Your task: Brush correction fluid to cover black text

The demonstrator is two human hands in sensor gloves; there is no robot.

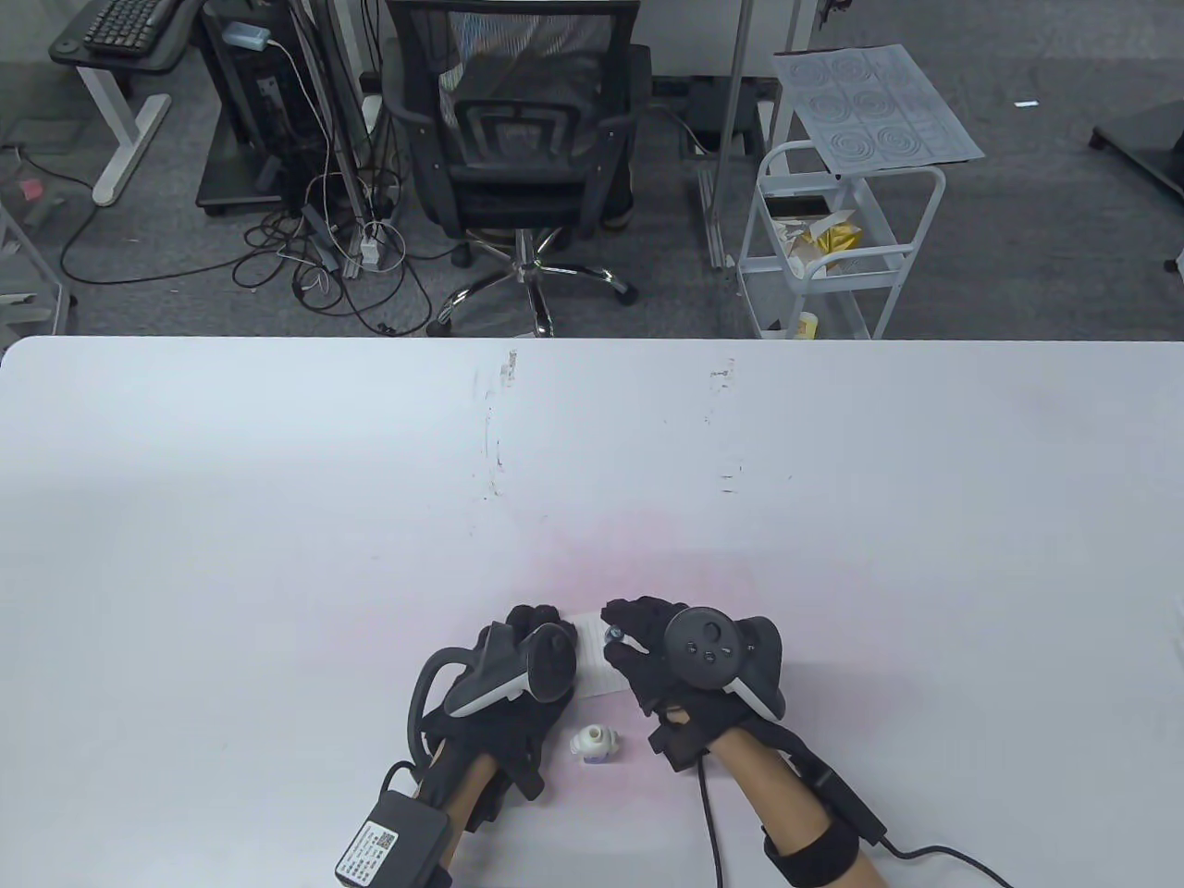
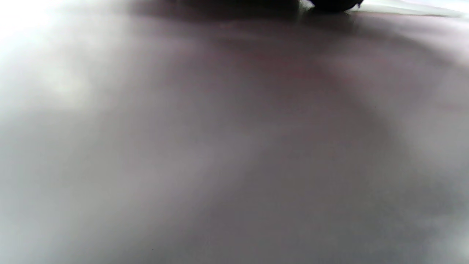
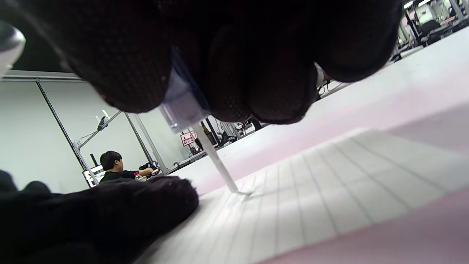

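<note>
A small lined paper (image 1: 597, 661) lies on the white table between my hands; it also shows in the right wrist view (image 3: 329, 198). My right hand (image 1: 638, 647) pinches the cap of the correction-fluid brush (image 3: 183, 106), and the thin white brush stem (image 3: 220, 167) touches the paper with its tip. My left hand (image 1: 532, 647) rests on the paper's left edge; its gloved fingers (image 3: 110, 216) show in the right wrist view. The open white correction-fluid bottle (image 1: 593, 743) stands on the table just below the paper. No black text is visible on the paper. The left wrist view shows only blurred table.
The white table (image 1: 370, 509) stretches wide beyond the hands, with faint scuff marks (image 1: 495, 435) further back. Past its far edge stand an office chair (image 1: 518, 139) and a white cart (image 1: 832, 250).
</note>
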